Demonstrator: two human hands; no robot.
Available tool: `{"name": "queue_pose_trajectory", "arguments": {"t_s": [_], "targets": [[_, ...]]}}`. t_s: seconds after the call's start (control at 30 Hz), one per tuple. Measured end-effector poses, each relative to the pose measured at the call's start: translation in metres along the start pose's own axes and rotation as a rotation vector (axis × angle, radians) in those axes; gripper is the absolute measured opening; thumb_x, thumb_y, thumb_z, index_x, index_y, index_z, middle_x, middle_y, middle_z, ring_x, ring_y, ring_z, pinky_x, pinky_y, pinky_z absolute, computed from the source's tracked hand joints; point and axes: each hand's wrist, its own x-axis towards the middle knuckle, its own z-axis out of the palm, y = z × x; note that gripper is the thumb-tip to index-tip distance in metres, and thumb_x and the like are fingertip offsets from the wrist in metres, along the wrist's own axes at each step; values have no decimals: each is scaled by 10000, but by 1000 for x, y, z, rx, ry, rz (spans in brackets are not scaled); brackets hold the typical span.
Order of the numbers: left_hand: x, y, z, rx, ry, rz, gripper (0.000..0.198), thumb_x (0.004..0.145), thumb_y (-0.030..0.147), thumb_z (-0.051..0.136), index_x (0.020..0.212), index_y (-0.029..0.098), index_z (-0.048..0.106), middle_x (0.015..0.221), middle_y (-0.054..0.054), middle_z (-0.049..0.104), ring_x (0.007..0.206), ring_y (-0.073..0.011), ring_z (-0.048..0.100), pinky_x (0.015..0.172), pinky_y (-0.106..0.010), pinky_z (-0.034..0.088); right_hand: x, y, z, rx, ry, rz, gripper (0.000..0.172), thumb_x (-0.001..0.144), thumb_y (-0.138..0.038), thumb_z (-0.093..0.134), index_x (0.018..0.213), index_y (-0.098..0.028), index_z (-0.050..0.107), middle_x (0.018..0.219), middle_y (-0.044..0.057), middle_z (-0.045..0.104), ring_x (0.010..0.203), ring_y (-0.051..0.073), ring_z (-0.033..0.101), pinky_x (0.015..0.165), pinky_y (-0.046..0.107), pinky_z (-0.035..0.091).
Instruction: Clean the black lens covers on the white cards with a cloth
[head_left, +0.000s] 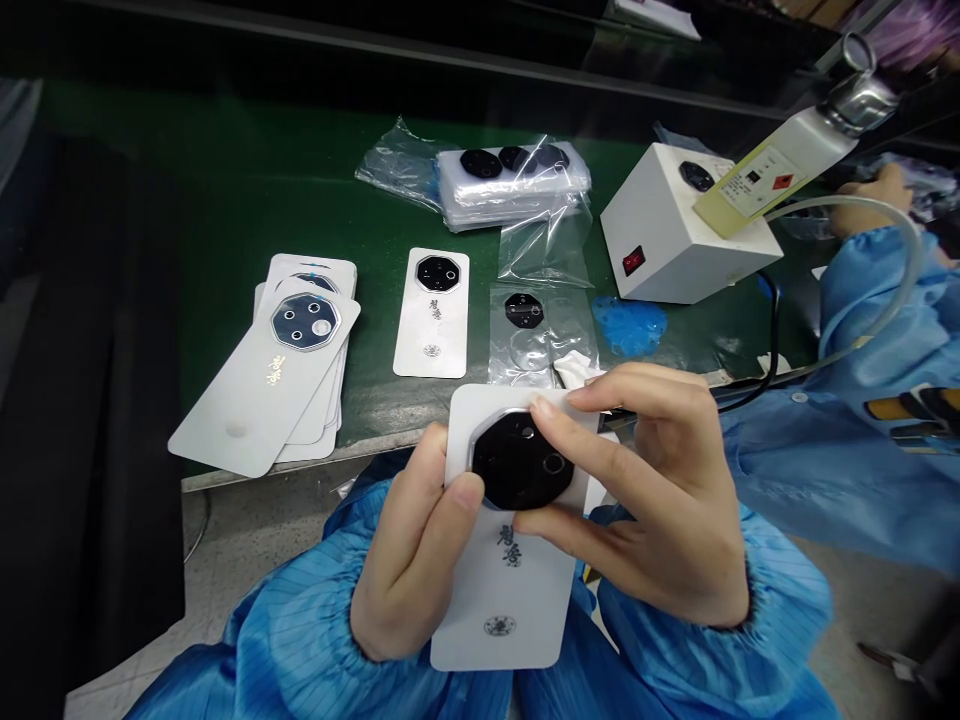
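Close to me, over the table's front edge, I hold a white phone back cover [499, 590] with dark lettering and a round emblem. At its upper end sits a black octagonal camera lens plate [510, 470]. My left hand [416, 550] grips the cover's left side, its thumb at the plate's lower left edge. My right hand [660, 480] pinches around the plate, index finger on its upper edge and thumb at its lower edge. Behind them, another black lens plate [523, 311] lies on a clear plastic sheet [540, 350]. A similar white cover [431, 335] with a black plate lies left of that.
A stack of white covers [247, 400] lies at the left. Farther back are bagged lens plates [517, 185]. A white box [660, 245] with a red switch carries a tilted bottle [780, 170]. Blue film [630, 325] lies nearby. Another person's blue sleeve [870, 290] shows at right.
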Motion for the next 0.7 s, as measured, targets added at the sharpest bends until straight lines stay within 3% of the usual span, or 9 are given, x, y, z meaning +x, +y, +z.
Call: {"name": "queue_pose_trajectory", "arguments": {"t_s": [0.2, 0.5, 0.7], "targets": [[1, 2, 3, -65, 17, -36, 253, 873, 396, 446, 1097, 328, 541, 757, 17, 536, 641, -135, 475, 568, -266, 394, 1, 1, 0, -12, -43, 12, 442, 750, -372, 676, 1127, -174, 555, 1038, 95, 493, 1011, 240, 483, 846, 441, 458], [1, 6, 5, -138, 13, -70, 237, 872, 387, 460, 1071, 273, 522, 665, 34, 494, 555, -111, 423, 477, -236, 359, 2, 1, -1, -31, -58, 20, 455, 756, -393, 663, 1148, -200, 538, 1034, 86, 491, 1005, 243, 488, 828, 437, 466], [2, 4, 4, -97, 11, -5, 235, 880, 371, 457, 1072, 261, 533, 698, 25, 517, 594, -117, 431, 521, -252, 362, 3, -1, -1, -16, -24, 8, 455, 746, -373, 677, 1120, -141, 562, 1010, 106, 495, 995, 251, 493, 845, 440, 466]]}}
